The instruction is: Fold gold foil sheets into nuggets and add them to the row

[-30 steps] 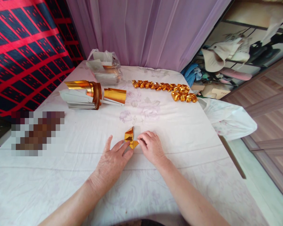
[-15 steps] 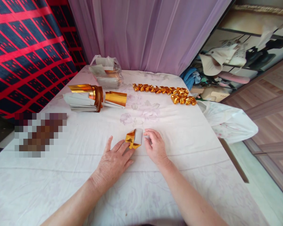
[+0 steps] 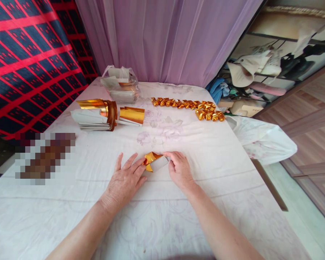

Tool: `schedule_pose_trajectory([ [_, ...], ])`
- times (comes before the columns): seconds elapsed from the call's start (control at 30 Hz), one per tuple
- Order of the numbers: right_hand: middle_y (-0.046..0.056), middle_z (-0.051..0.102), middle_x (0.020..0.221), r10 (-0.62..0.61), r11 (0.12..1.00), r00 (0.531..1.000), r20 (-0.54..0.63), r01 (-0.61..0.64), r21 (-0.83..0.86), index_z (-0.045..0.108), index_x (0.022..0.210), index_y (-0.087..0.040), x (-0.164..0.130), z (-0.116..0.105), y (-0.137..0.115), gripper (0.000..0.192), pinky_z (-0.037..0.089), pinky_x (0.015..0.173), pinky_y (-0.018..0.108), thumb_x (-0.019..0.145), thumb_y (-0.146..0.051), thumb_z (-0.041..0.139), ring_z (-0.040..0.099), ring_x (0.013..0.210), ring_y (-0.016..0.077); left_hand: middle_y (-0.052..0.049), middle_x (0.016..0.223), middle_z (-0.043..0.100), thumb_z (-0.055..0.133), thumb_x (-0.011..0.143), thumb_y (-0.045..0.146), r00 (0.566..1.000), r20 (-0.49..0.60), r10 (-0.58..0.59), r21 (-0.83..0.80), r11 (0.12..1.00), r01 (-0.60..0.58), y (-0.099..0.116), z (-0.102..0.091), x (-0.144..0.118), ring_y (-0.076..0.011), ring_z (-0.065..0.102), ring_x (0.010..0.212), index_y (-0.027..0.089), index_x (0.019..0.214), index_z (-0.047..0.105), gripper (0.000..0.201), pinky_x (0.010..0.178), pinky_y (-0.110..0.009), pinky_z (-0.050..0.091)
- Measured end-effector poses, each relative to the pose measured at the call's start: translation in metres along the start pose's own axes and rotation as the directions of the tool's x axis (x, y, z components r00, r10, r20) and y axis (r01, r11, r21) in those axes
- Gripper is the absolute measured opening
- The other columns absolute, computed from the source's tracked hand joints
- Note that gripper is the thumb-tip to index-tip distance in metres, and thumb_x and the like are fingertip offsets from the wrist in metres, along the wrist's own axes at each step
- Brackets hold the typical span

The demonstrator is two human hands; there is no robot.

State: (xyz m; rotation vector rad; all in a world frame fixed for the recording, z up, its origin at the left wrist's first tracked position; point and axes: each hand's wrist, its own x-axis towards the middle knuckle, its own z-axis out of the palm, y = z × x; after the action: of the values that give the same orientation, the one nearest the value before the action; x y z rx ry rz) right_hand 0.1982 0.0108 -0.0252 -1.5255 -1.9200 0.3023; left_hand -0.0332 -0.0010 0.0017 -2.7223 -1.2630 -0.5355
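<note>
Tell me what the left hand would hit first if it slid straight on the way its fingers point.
Probably the gold paper piece: the left hand points up and right, its fingertips already at it.

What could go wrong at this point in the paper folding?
The gold foil paper is small and half folded, pinned to the cloth by the left hand while the right hand works its edge; it may slip on the soft tablecloth and crease crooked. The foil could also tear or wrinkle under firm pressing. The folded gold pieces lie near the table's far edge and might be nudged off.
</note>
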Motion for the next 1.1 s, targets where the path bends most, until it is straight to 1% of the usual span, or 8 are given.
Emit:
schedule_pose_trajectory([
  [0.1, 0.004, 0.071, 0.101, -0.033, 0.999, 0.999, 0.002, 0.033, 0.020, 0.064, 0.107, -0.022, -0.001, -0.001, -0.001, 0.044, 0.043, 0.082, 0.036, 0.074, -0.001, 0.044, 0.061, 0.096, 0.0224, -0.007, 0.128, 0.066, 0.056, 0.093, 0.029, 0.999, -0.022, -0.049, 0.029, 0.998, 0.050, -0.001, -0.001, 0.001, -0.0329, 0.054, 0.125, 0.021, 0.107, 0.068, 0.021, 0.115, -0.060, 0.021],
  [0.23, 0.003, 0.071, 0.101, -0.079, 0.995, 0.997, 0.019, 0.078, 0.062, 0.063, 0.106, -0.023, -0.004, -0.002, -0.002, 0.045, 0.044, 0.084, 0.036, 0.071, -0.001, 0.046, 0.062, 0.096, 0.0213, -0.009, 0.119, 0.070, 0.054, 0.093, 0.026, 0.996, -0.020, -0.085, 0.043, 0.995, 0.086, 0.001, 0.001, 0.001, -0.0313, 0.060, 0.114, 0.019, 0.112, 0.067, 0.024, 0.110, -0.057, 0.030],
  [0.3, 0.003, 0.071, 0.100, -0.110, 0.991, 0.994, 0.029, 0.107, 0.082, 0.063, 0.105, -0.023, -0.006, -0.002, -0.003, 0.043, 0.044, 0.086, 0.036, 0.071, -0.002, 0.048, 0.062, 0.096, 0.0211, -0.010, 0.118, 0.070, 0.054, 0.093, 0.026, 0.996, -0.015, -0.085, 0.043, 0.995, 0.086, 0.002, 0.002, 0.000, -0.0312, 0.061, 0.112, 0.018, 0.114, 0.066, 0.026, 0.109, -0.057, 0.031],
  [0.43, 0.002, 0.071, 0.097, -0.156, 0.981, 0.987, 0.044, 0.149, 0.121, 0.063, 0.105, -0.023, -0.008, -0.003, -0.005, 0.038, 0.045, 0.086, 0.036, 0.075, -0.003, 0.054, 0.062, 0.094, 0.0204, -0.011, 0.125, 0.067, 0.055, 0.092, 0.029, 0.995, -0.008, -0.097, 0.026, 0.995, 0.098, 0.005, 0.003, 0.000, -0.0323, 0.059, 0.115, 0.017, 0.120, 0.064, 0.031, 0.109, -0.058, 0.030],
  [0.57, 0.002, 0.071, 0.097, -0.179, 0.975, 0.983, 0.048, 0.171, 0.144, 0.062, 0.105, -0.024, -0.008, -0.002, -0.005, 0.034, 0.045, 0.086, 0.037, 0.078, -0.004, 0.058, 0.062, 0.093, 0.0202, -0.011, 0.127, 0.066, 0.054, 0.093, 0.030, 0.993, 0.017, -0.116, -0.014, 0.993, 0.116, 0.005, 0.004, 0.002, -0.0299, 0.061, 0.115, 0.016, 0.121, 0.062, 0.032, 0.110, -0.057, 0.029],
  [0.7, 0.003, 0.071, 0.095, -0.193, 0.976, 0.978, 0.074, 0.185, 0.111, 0.064, 0.102, -0.024, -0.007, -0.002, -0.006, 0.028, 0.046, 0.084, 0.038, 0.080, -0.006, 0.062, 0.062, 0.092, 0.0208, -0.010, 0.127, 0.066, 0.053, 0.095, 0.030, 0.992, 0.032, -0.122, -0.034, 0.992, 0.123, 0.003, 0.006, 0.003, -0.0284, 0.062, 0.115, 0.018, 0.119, 0.063, 0.029, 0.111, -0.056, 0.030],
  [0.9, 0.004, 0.070, 0.102, -0.231, 0.973, 0.961, 0.151, 0.226, 0.049, 0.068, 0.104, -0.024, -0.007, -0.004, -0.009, 0.023, 0.045, 0.087, 0.039, 0.087, -0.012, 0.061, 0.060, 0.098, 0.0215, -0.009, 0.130, 0.066, 0.054, 0.095, 0.030, 0.993, 0.018, -0.115, -0.023, 0.993, 0.115, 0.001, 0.007, 0.003, -0.0301, 0.059, 0.120, 0.019, 0.123, 0.062, 0.032, 0.111, -0.057, 0.031],
  [1.1, 0.006, 0.069, 0.102, -0.253, 0.964, 0.949, 0.186, 0.263, -0.031, 0.070, 0.106, -0.025, -0.008, -0.005, -0.014, 0.019, 0.045, 0.085, 0.040, 0.092, -0.019, 0.058, 0.059, 0.096, 0.0216, -0.011, 0.128, 0.066, 0.051, 0.096, 0.028, 0.999, -0.023, -0.043, -0.043, 0.998, 0.042, 0.000, 0.010, 0.003, -0.0260, 0.061, 0.119, 0.015, 0.122, 0.061, 0.031, 0.110, -0.049, 0.039],
])
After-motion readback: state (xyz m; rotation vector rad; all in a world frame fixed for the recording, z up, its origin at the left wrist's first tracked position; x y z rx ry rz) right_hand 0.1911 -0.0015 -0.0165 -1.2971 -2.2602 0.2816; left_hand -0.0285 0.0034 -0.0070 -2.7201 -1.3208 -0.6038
